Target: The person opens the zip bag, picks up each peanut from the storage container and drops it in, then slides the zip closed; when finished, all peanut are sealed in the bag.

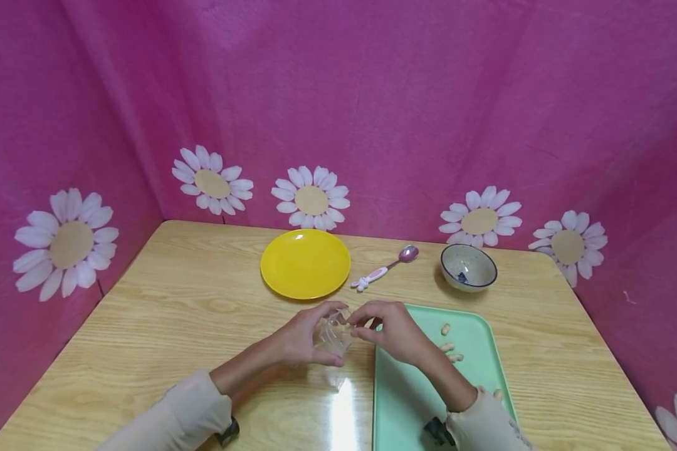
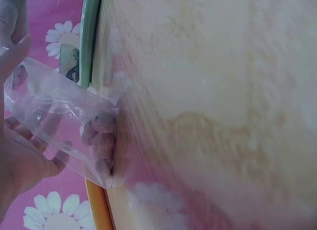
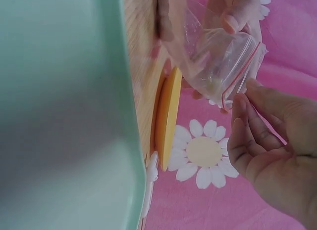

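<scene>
A clear zip bag (image 1: 335,337) with a red stripe along its mouth is held over the wooden table by my left hand (image 1: 301,340), thumb and fingers curved round its sides. Several peanuts (image 2: 103,141) lie in its bottom corner, and a single one (image 2: 20,76) shows higher up near the mouth. From the other side my right hand (image 1: 397,332) reaches in, thumb and fingertips (image 3: 239,105) pinching the bag's edge beside the red stripe. Below the right forearm, a few loose peanuts (image 1: 456,357) rest on the light green tray (image 1: 409,404).
Behind the hands stands a yellow plate (image 1: 306,266). A spoon (image 1: 378,274) with a rabbit-shaped handle lies right of it, then a small bowl (image 1: 468,269) with a dark rim. Pink curtains (image 1: 372,113) with daisies enclose the table's back and sides.
</scene>
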`<act>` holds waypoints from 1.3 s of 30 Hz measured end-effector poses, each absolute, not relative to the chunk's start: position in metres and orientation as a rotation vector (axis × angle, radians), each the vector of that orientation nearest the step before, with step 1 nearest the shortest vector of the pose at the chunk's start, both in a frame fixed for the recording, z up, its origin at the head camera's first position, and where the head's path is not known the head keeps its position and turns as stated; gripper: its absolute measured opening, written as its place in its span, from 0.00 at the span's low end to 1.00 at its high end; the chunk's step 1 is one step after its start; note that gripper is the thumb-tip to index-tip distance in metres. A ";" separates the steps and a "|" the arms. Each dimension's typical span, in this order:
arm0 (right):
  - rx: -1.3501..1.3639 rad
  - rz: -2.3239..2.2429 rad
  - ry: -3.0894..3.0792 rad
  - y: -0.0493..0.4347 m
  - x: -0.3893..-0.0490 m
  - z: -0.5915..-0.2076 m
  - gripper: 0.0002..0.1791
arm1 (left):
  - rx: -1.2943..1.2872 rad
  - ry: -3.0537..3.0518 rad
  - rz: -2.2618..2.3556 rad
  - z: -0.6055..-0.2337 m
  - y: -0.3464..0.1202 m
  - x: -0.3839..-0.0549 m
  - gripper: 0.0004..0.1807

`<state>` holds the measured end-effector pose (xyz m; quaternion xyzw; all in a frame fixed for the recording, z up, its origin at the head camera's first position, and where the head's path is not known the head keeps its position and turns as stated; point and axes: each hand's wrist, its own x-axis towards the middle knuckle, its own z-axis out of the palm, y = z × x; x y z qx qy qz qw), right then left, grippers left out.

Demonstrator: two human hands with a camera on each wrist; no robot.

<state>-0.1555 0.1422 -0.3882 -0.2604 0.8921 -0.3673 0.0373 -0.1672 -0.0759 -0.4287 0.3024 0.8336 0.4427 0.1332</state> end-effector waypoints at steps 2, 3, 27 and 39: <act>-0.787 -1.114 2.744 0.145 -0.156 -0.389 0.08 | 0.877 2.412 1.291 -0.429 -0.076 -0.167 0.48; -0.777 -1.107 2.749 0.147 -0.156 -0.389 0.08 | 0.879 2.409 1.295 -0.429 -0.076 -0.167 0.48; -0.489 -1.064 2.851 0.221 -0.167 -0.403 0.09 | 0.830 2.406 1.281 -0.427 -0.076 -0.168 0.47; -0.480 -0.919 2.912 0.270 -0.182 -0.416 0.06 | 0.800 2.397 1.273 -0.429 -0.076 -0.168 0.48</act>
